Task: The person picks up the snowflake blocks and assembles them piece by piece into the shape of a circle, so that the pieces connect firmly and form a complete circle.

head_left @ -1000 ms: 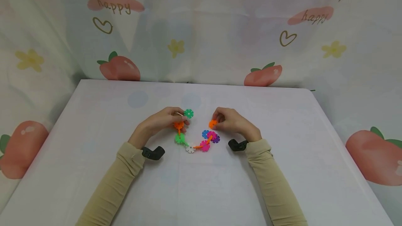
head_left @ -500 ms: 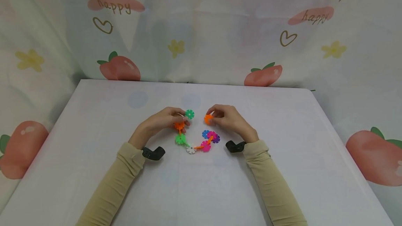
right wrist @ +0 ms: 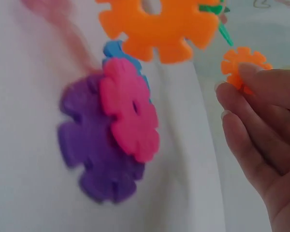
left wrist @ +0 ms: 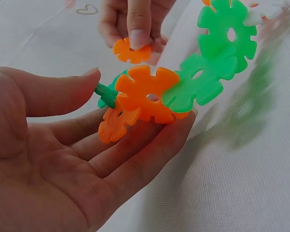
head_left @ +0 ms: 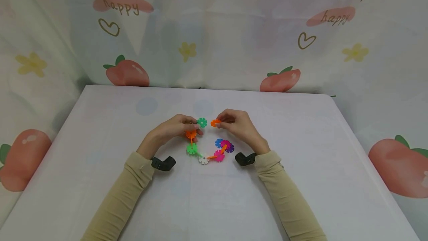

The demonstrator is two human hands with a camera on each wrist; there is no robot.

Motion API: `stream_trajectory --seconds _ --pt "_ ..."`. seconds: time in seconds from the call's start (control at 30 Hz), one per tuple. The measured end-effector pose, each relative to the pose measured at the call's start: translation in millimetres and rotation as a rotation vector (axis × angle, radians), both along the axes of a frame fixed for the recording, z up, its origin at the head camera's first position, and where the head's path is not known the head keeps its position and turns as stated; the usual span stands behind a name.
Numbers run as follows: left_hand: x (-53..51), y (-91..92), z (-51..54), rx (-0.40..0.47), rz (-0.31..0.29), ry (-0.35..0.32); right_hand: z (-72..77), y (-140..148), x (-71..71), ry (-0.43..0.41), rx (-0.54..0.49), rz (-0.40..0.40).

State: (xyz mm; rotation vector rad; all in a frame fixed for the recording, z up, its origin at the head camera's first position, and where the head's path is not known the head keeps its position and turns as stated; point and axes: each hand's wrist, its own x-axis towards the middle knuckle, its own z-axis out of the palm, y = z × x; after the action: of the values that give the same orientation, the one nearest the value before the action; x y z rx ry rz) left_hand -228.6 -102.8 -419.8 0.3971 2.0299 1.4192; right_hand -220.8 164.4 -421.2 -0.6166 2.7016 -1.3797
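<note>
My left hand (head_left: 172, 128) holds one end of a curved chain of notched plastic discs, its thumb against a teal-green disc (head_left: 202, 122) and its fingers under orange discs (left wrist: 147, 92). From there the chain runs through green discs (head_left: 192, 148), a white disc (head_left: 204, 159) and a pink disc (head_left: 219, 156) to a cluster with blue, pink and purple discs (right wrist: 99, 140). My right hand (head_left: 241, 126) pinches a separate orange disc (head_left: 215, 122) between thumb and fingers, just right of the teal-green disc, with a small gap between them.
The table (head_left: 133, 203) has a white cloth and a straight back edge. Behind it hangs a curtain (head_left: 230, 51) printed with fruit, hearts and flowers. Black wrist devices sit at the left cuff (head_left: 163, 163) and right cuff (head_left: 245, 159).
My right hand has moved left and slightly away from me with its orange disc, which now looks flatter and closer to the teal-green one. My left hand has barely moved.
</note>
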Motion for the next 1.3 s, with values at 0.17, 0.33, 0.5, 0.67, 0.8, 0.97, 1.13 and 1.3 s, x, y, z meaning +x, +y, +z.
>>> stream_trajectory --seconds 0.17,0.33,0.5,0.67,0.8,0.97,1.13,1.3 --pt "1.9 0.1 1.6 0.023 -0.011 -0.005 -3.5 -6 1.7 0.020 -0.012 0.016" --pt "3.9 0.6 3.5 0.017 -0.025 0.006 -4.3 -10 3.9 0.051 -0.011 0.013" --pt "4.5 2.6 3.0 -0.015 -0.044 0.035 -3.7 -15 6.8 0.070 -0.014 0.005" --pt "5.0 4.0 2.3 -0.001 -0.041 0.052 -5.4 -19 8.2 0.105 -0.019 -0.015" --pt "4.7 4.9 1.4 0.004 -0.037 0.082 -6.7 -21 8.3 0.144 -0.031 -0.013" --pt "6.0 7.0 0.5 -0.002 -0.020 0.090 -10.4 -23 8.7 0.179 -0.049 -0.010" --pt "7.4 9.6 1.7 -0.040 -0.003 0.090 -16.0 -24 8.4 0.192 -0.072 -0.007" --pt "6.3 10.1 4.5 -0.065 -0.014 0.095 -20.9 -26 9.2 0.175 -0.109 -0.026"
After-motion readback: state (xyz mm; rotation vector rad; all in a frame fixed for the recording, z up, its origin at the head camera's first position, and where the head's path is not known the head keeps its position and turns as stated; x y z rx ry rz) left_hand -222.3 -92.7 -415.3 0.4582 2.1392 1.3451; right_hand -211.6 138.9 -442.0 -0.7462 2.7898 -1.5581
